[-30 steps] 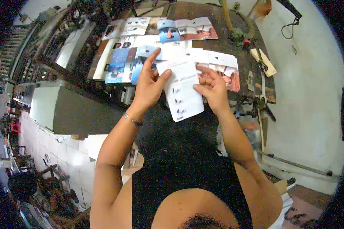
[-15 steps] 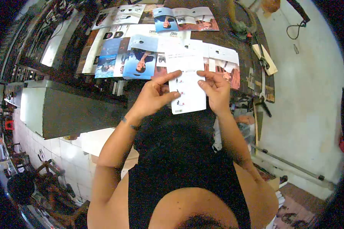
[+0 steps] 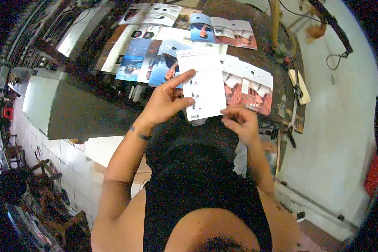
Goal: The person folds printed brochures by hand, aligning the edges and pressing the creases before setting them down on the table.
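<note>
A white printed leaflet (image 3: 208,94), with small pictures down its left side and a barcode near the bottom, is held over the table's near edge. My left hand (image 3: 164,104) grips its left edge, thumb and index finger on the printed face, other fingers partly hidden behind. At the lower right corner, my right hand (image 3: 242,124) has its thumb and index fingertips close together on the paper. Behind the leaflet lie a blue portrait leaflet (image 3: 161,71), partly covered, and a spread of leaflets with red building photos (image 3: 256,95).
An opened leaflet (image 3: 222,31) and more printed sheets (image 3: 155,14) lie farther back on the dark table (image 3: 262,59). Tools and a light wooden piece (image 3: 299,86) are along its right side. A grey-green metal box (image 3: 86,111) stands at left.
My right hand has left the leaflet's upper right edge and moved down to its lower right corner. My left hand keeps its hold. The view has shifted slightly.
</note>
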